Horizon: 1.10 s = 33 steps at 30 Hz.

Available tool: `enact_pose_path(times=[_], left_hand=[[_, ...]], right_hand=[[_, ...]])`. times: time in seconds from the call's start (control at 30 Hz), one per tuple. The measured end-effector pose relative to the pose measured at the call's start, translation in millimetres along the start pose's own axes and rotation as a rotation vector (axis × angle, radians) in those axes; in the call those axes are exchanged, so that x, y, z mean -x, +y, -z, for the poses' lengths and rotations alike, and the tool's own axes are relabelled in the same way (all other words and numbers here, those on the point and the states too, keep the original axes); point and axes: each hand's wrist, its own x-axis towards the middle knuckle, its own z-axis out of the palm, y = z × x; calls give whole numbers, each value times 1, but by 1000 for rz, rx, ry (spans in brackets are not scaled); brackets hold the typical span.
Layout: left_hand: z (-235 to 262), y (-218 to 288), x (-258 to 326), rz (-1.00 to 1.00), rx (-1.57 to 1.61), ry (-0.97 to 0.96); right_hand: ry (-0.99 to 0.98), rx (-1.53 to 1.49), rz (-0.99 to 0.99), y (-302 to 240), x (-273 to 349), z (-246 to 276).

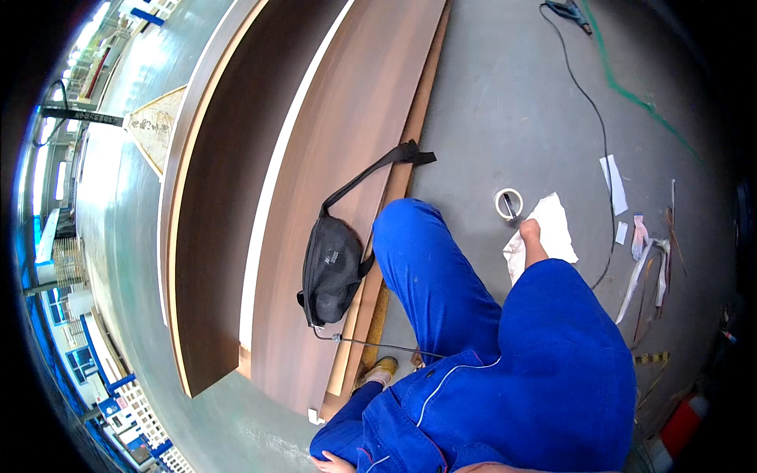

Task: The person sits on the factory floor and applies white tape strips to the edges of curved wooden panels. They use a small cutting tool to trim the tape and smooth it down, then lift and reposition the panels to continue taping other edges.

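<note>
My right hand (530, 231) reaches out of a blue sleeve to the grey floor and touches the edge of a crumpled white cloth (556, 225); its fingers are hidden from me. A roll of pale tape (509, 202) lies just left of that hand. My left hand (331, 463) shows only partly at the lower edge, resting on my blue trouser leg. My other blue-clad leg (426, 268) bends forward beside a stack of long brown boards (339, 134). A black waist bag (331, 268) lies on the boards, its strap (378, 167) trailing away.
A thin cable (378, 344) runs from the bag toward me. A power tool (569, 11) with a long black cord (599, 118) lies far off. Paper strips (615, 185), gloves and scraps (650, 260) litter the right side. A red cylinder (682, 422) sits at lower right.
</note>
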Motion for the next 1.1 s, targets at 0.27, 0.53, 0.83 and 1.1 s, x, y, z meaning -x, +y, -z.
enact_pose_path(times=[0.27,0.53,0.83,1.1], left_hand=[[11,-20,16,-17,-139,32],[21,-3,4,-10,-133,-57],[19,-2,3,-1,-113,-59],[36,41,15,39,-93,-45]], right_hand=[[-152,-375,-201,19,-40,-38],[-470,-774,-230,47,-1,-7],[-399,-475,-146,159,27,-4],[-117,295,95,127,12,43]])
